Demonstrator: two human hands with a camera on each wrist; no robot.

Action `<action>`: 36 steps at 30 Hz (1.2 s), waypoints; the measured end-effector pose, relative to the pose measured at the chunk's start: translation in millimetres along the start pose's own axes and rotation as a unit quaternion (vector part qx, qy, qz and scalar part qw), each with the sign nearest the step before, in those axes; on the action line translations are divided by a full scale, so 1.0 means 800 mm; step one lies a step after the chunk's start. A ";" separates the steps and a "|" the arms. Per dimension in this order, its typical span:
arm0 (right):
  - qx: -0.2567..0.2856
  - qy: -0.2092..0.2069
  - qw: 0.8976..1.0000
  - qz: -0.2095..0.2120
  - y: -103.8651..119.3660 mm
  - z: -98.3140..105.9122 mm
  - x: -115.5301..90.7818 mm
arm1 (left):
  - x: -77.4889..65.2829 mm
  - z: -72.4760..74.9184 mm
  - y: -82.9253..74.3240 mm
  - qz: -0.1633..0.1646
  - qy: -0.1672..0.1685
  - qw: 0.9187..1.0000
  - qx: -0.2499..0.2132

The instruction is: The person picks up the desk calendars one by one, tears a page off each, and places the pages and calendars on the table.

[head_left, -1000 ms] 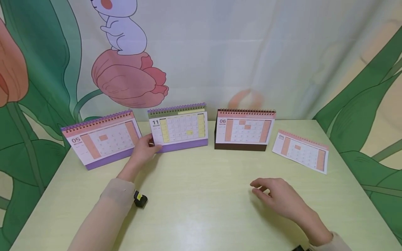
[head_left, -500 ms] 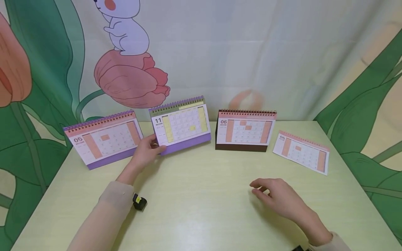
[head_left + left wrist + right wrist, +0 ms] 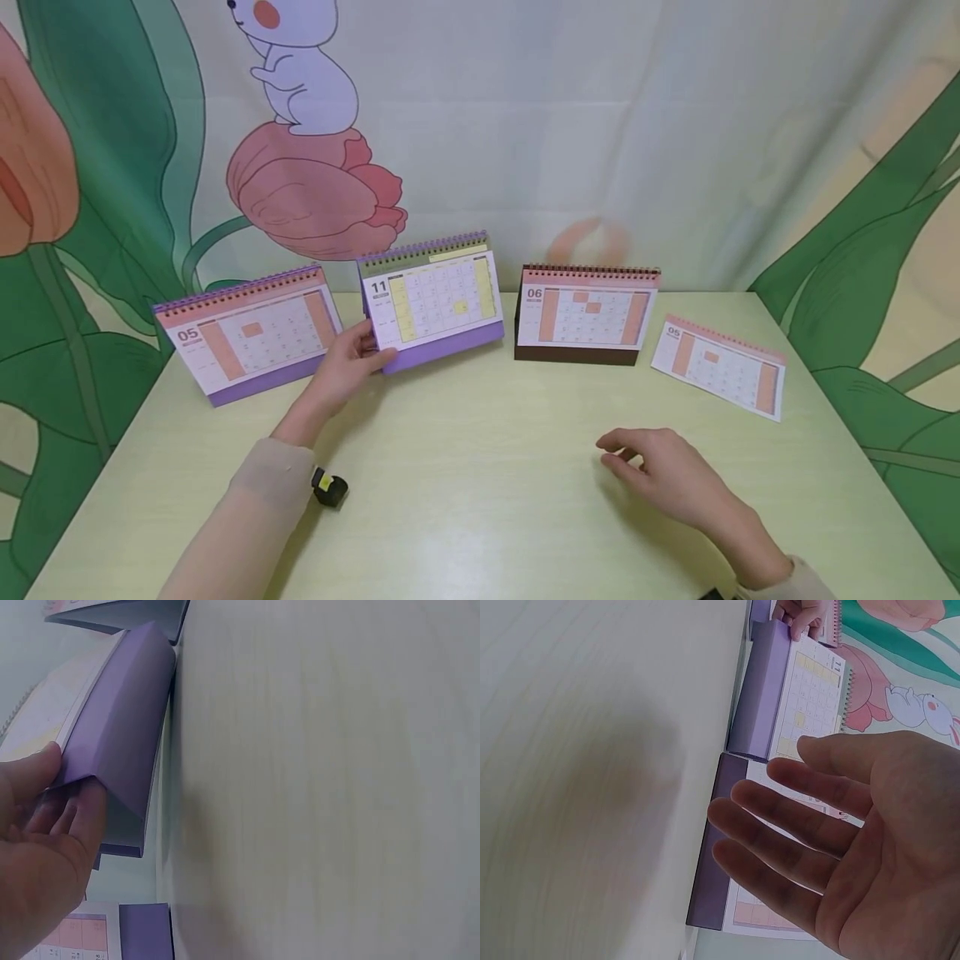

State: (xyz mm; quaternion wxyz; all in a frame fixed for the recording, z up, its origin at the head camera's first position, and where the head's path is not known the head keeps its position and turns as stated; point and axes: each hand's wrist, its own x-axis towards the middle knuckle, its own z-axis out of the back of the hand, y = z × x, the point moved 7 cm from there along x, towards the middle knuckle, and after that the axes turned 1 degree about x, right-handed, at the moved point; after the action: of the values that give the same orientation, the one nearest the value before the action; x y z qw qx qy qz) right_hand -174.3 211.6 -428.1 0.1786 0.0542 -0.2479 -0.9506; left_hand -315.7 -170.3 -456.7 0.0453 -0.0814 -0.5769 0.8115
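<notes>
My left hand grips a purple desk calendar showing page 11 by its lower left corner. In the left wrist view the thumb lies on the page side of the purple base, with the other fingers inside the folded stand. The calendar leans, its right side higher than its left in the head view. My right hand hovers over the front right of the table, holding nothing. Its fingers are spread and relaxed in the right wrist view, in front of a dark brown calendar.
Another purple calendar, page 05, stands at the left, just beyond my left hand. The dark brown calendar with page 06 stands right of the middle. A loose 05 calendar sheet lies at the right. A printed curtain hangs behind the table.
My left hand has tilted the 11 calendar, raising its right side and bringing it slightly right and nearer. The right hand and the other calendars have stayed put.
</notes>
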 end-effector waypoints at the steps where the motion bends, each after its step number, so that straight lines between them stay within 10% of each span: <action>1: -0.001 0.000 1.000 0.000 0.000 0.000 0.000 | -0.001 0.000 0.000 0.001 0.004 1.000 -0.004; 24: -0.002 -0.006 1.000 0.026 0.008 -0.005 0.014 | -0.031 -0.001 -0.001 -0.008 0.050 0.997 -0.052; 36: -0.030 -0.126 0.987 0.096 0.044 0.012 0.030 | -0.063 -0.007 -0.014 -0.038 0.081 0.993 -0.072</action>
State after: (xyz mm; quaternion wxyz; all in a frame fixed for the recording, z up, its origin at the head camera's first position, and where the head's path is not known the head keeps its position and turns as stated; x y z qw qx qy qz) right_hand -187.6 178.3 -403.1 0.2381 -0.0958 -0.2440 -0.9352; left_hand -265.2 -170.3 -443.9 0.1168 -0.1277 -0.6309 0.7563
